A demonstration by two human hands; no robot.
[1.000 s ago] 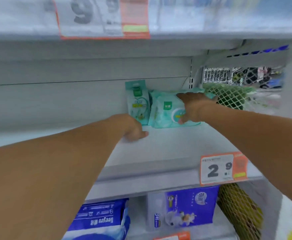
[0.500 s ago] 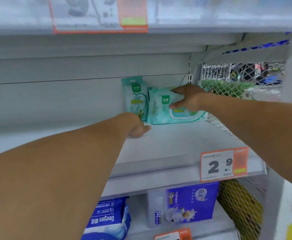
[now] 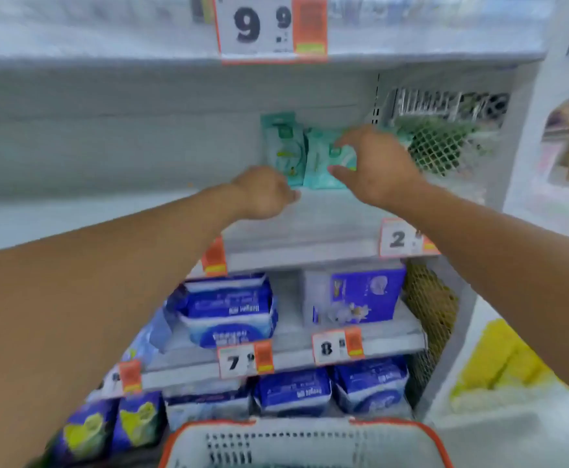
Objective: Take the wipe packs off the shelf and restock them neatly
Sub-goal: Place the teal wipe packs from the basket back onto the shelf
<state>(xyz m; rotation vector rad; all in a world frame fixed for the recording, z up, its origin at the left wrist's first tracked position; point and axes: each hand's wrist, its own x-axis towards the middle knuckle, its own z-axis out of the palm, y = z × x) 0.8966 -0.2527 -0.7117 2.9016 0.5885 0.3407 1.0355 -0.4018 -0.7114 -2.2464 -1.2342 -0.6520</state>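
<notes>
Risk I see: right hand (image 3: pixel 374 167), fingers spread, nudges the wipe packs (image 3: pixel 313 157) over (left hand (image 3: pixel 264 194) curled, seemingly holding nothing).

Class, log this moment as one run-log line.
stage: restocking | right hand: open, over lying wipe pack | left hand: fingers curled, on shelf | upright wipe pack: standing alongside

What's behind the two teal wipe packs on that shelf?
Only the pale back panel shows behind the upright wipe pack and the wider wipe pack. The right hand covers the wider pack's right part, so anything behind there is hidden.
</notes>
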